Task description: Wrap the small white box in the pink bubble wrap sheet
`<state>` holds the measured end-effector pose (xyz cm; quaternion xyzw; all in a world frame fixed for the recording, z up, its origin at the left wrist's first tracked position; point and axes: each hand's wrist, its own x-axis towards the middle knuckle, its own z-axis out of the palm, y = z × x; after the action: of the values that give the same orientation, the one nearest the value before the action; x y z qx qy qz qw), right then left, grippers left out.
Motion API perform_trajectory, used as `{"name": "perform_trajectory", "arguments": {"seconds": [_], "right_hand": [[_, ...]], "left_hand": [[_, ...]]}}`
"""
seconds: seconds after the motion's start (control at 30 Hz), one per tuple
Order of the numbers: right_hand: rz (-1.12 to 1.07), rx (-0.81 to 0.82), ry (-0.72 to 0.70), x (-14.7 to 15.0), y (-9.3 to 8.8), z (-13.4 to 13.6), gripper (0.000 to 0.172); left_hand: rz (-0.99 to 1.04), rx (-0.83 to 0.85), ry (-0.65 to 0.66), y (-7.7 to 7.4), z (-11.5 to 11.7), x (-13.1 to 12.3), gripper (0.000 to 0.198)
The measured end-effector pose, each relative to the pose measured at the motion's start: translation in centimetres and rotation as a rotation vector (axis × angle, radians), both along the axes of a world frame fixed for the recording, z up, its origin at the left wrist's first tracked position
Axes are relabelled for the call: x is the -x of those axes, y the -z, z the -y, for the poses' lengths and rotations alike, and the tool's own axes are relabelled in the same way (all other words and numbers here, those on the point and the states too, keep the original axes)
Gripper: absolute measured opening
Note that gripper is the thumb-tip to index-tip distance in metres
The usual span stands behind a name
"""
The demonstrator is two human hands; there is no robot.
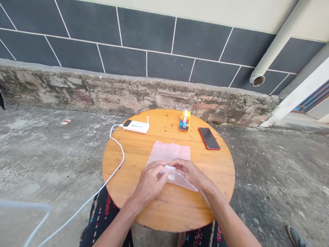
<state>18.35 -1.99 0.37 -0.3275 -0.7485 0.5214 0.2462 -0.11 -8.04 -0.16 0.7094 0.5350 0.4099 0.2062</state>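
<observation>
A sheet of pinkish, translucent bubble wrap (171, 151) lies on the round wooden table in front of me. Its near part is lifted and folded over a small white object (170, 167), mostly covered by the wrap and my fingers, so its kind does not show. My left hand (151, 180) grips the left side of the fold, thumb near me and fingers on the far side. My right hand (189, 171) pinches the wrap on the right, fingers bent and close to the left fingertips. A loose corner of wrap hangs below the right hand.
On the round wooden table (123, 178), a white device (135, 126) with a white cable (120, 164) sits back left. A tape dispenser (184, 120) stands at the back, a red-edged phone (209, 138) at right. A shoe (296, 236) shows lower right.
</observation>
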Motion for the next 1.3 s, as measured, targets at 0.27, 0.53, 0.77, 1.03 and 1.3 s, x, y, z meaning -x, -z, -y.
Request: {"name": "perform_trajectory", "arguments": {"seconds": [0.27,0.53,0.77,1.03,1.3], "right_hand": [[-0.079,0.002,0.168,-1.7,-0.7,1.5,0.035],[-0.004,-0.009,0.384,-3.6,0.5,4.9,0.033],[-0.052,-0.058,0.528,-2.8,2.4,4.3,0.021],[0.21,-0.431,0.708,-3.7,2.9,5.3,0.025],[0.322,-1.014,0.496,0.8,-1.5,8.1,0.021]], "left_hand": [[0.123,0.107,0.026,-0.2,0.0,0.1,0.015],[0.134,0.106,0.035,0.3,-0.3,0.2,0.011],[0.115,0.11,0.042,0.0,-0.3,0.2,0.014],[0.132,0.171,0.011,-0.2,-0.5,0.2,0.013],[0.094,0.163,0.076,-0.5,-0.7,0.5,0.01]]}}
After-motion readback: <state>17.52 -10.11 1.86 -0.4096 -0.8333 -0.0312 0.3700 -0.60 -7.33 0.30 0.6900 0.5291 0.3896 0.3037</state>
